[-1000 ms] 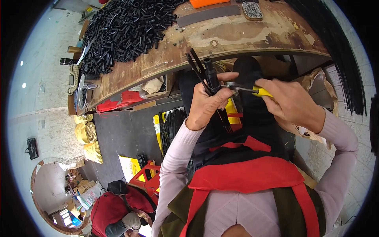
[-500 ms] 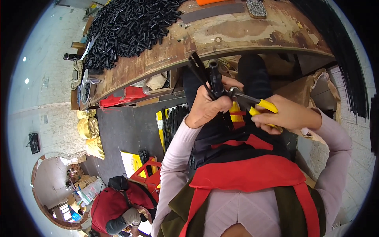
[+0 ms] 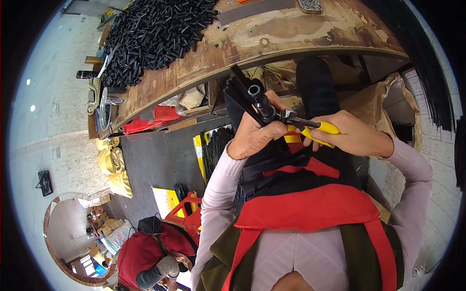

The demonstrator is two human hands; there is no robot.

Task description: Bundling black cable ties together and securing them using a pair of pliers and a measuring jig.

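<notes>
My left hand (image 3: 255, 136) is closed around a black tubular part (image 3: 264, 105), whose hollow round end tilts toward me. Several thin black rods (image 3: 235, 92) fan out from beside it in the same grip. My right hand (image 3: 347, 133) squeezes a pair of pliers with yellow handles (image 3: 329, 127). The metal jaws meet the black part next to my left thumb. Exactly what they bite on is too small to make out.
A wooden workbench (image 3: 291, 34) stands ahead, bearing a heap of short black tubes (image 3: 160, 41). An open brown paper sack (image 3: 374, 99) stands at the right. At lower left a person in a red vest (image 3: 143, 254) bends near a red plastic frame (image 3: 187, 213).
The black tubular part has tipped so that its hollow end faces me more. The pliers' handles are squeezed closer together, and my right hand has shifted slightly up.
</notes>
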